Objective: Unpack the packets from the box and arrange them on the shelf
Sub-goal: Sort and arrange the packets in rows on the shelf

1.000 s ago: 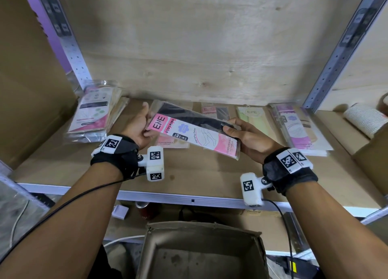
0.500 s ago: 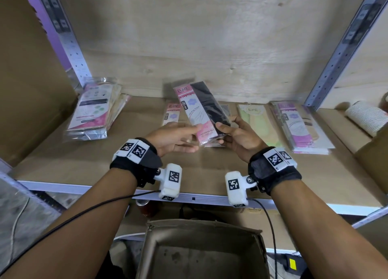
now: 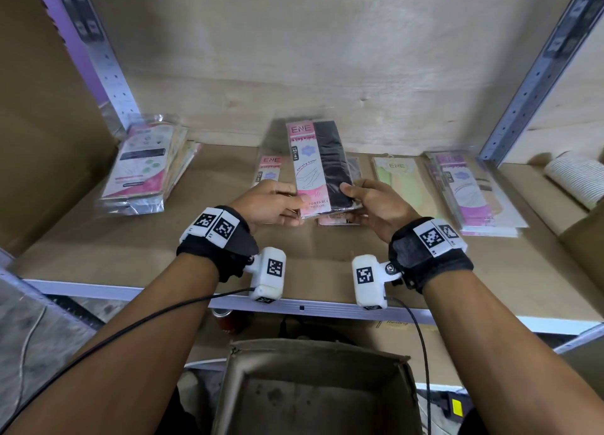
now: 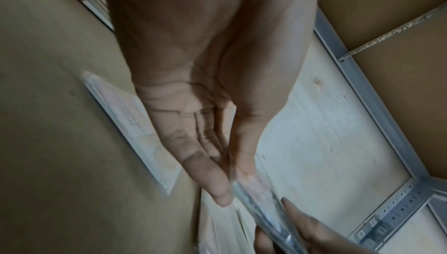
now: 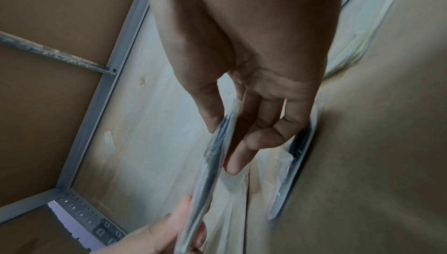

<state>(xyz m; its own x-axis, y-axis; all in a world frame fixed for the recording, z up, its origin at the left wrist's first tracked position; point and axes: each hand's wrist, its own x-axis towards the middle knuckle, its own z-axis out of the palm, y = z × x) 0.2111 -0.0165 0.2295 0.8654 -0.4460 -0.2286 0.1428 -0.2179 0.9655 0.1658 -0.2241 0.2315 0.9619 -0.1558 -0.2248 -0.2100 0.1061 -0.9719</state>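
A pink-and-black stocking packet (image 3: 318,166) stands nearly upright above the shelf (image 3: 98,238), its top tilted toward the back wall. My left hand (image 3: 271,202) pinches its lower left edge and my right hand (image 3: 376,202) pinches its lower right edge. Both wrist views show the clear packet edge-on, (image 4: 256,200) (image 5: 212,153), held between thumb and fingers of each hand. Beneath it on the shelf lie further packets (image 3: 269,169). The open cardboard box (image 3: 320,389) sits below the shelf, and what shows of its inside holds no packets.
A stack of packets (image 3: 143,169) lies at the shelf's left. A pale green packet (image 3: 398,179) and a purple stack (image 3: 467,192) lie at the right. A white ribbed roll (image 3: 575,176) sits beyond the right metal upright (image 3: 529,81). Cardboard panels flank both sides.
The packet went from lying slantwise between my hands to standing upright. Both hands drew closer together at its lower end.
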